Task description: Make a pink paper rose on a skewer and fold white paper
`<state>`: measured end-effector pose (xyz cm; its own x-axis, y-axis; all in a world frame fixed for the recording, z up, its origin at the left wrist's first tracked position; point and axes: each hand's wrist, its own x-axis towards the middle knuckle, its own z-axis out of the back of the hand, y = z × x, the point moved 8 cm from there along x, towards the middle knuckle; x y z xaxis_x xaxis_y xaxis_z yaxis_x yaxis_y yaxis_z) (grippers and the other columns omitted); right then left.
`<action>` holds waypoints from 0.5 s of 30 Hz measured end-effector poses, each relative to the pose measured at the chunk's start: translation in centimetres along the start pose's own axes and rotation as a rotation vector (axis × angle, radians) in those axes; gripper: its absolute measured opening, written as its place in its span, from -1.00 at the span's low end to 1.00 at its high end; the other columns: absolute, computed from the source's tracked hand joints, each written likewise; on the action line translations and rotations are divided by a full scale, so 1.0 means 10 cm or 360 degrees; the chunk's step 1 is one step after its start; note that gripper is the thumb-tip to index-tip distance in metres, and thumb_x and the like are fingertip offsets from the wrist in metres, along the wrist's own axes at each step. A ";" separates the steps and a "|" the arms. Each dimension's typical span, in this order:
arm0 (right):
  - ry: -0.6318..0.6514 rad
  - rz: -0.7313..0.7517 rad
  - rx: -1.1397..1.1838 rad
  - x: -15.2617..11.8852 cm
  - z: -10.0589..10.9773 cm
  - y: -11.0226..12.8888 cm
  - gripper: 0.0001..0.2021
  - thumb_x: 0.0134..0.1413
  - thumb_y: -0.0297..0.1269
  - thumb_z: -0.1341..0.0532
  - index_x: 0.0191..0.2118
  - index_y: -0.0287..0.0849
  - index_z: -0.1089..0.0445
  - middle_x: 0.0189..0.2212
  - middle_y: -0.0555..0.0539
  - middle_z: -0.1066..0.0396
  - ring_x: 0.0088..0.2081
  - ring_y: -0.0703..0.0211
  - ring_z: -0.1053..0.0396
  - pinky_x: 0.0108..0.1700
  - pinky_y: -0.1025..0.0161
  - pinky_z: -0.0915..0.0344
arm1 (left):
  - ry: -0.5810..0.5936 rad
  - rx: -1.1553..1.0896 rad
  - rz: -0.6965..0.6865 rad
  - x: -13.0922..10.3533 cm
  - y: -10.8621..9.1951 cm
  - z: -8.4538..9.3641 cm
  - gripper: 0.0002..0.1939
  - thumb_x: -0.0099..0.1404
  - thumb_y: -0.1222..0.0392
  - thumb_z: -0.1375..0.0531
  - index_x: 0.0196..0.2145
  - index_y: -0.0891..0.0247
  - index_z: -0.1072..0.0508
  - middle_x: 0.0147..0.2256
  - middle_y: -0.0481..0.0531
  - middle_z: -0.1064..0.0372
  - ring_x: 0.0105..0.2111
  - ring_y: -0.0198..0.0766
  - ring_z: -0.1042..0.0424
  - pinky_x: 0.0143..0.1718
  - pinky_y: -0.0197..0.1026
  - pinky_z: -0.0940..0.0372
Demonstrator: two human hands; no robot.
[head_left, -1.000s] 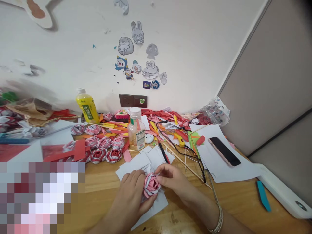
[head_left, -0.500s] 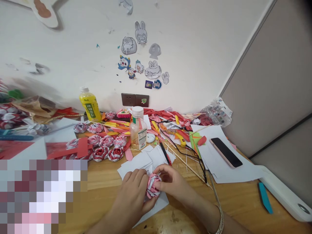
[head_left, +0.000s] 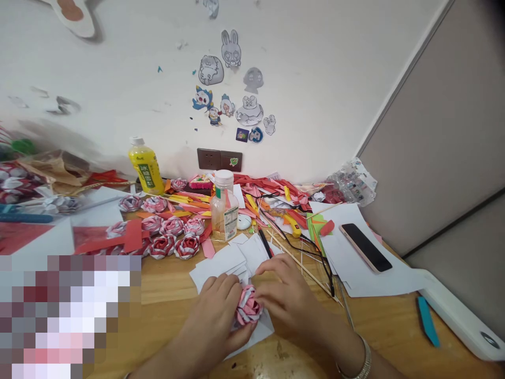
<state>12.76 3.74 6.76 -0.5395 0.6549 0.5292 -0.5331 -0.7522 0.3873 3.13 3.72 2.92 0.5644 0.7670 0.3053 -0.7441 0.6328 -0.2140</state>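
Observation:
A pink and white folded paper rose (head_left: 249, 305) is held low over the front of the wooden desk. My left hand (head_left: 218, 310) wraps round its left side, thumb below and fingers above. At the rose's right edge is my right hand (head_left: 290, 292), its fingers apart and curved, the fingertips close to the outer petals. Whether they touch the petals I cannot tell. Under the rose lie white paper sheets (head_left: 221, 266), partly covered by my hands.
Finished paper roses (head_left: 172, 226) sit at the left. A yellow-labelled bottle (head_left: 147, 166) and a clear bottle (head_left: 224, 210) stand behind. Paper strips, a yellow utility knife (head_left: 292, 225), thin sticks and a cable spread across the back. A phone (head_left: 366, 247) lies on white paper at right.
My right hand's fingers have loosened from the petals and spread, moving slightly right. The rose has turned a little to face upward, still in my left hand.

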 end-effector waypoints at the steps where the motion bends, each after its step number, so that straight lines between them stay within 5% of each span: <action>1: 0.0056 0.0097 -0.0067 0.01 0.01 0.06 -0.87 0.07 -0.43 -0.12 -0.40 -0.12 -0.39 -0.22 -0.07 -0.32 -0.18 0.12 -0.19 -0.13 0.13 -0.17 | 0.0034 -0.0028 -0.0012 0.00 -0.01 0.00 -0.88 0.09 0.14 -0.14 -0.41 0.21 -0.33 -0.35 0.07 -0.35 -0.34 -0.09 -0.29 -0.34 -0.08 -0.20; 4: 0.0220 0.0299 -0.0182 0.03 0.00 0.19 -0.84 0.13 -0.41 -0.08 -0.41 -0.16 -0.38 -0.25 -0.09 -0.35 -0.18 0.14 -0.20 -0.13 0.15 -0.19 | 0.0109 -0.0095 -0.0029 0.00 -0.02 0.00 -0.87 0.06 0.13 -0.16 -0.41 0.20 -0.33 -0.34 0.05 -0.34 -0.32 -0.09 -0.28 -0.32 -0.08 -0.19; 15: 0.0356 0.0339 -0.0270 -0.04 -0.12 0.20 -0.86 0.16 -0.41 -0.06 -0.36 -0.16 -0.34 -0.14 -0.07 -0.32 -0.13 0.14 -0.17 -0.09 0.14 -0.17 | 0.0279 -0.0125 -0.0062 -0.01 -0.07 -0.04 -0.84 0.05 0.13 -0.13 -0.38 0.21 -0.34 -0.32 0.06 -0.33 -0.29 -0.07 -0.25 -0.24 -0.02 -0.15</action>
<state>11.11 2.04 6.39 -0.7699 0.4983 0.3987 -0.4835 -0.8632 0.1452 3.76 3.25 2.67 0.6510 0.7441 0.1502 -0.6941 0.6636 -0.2789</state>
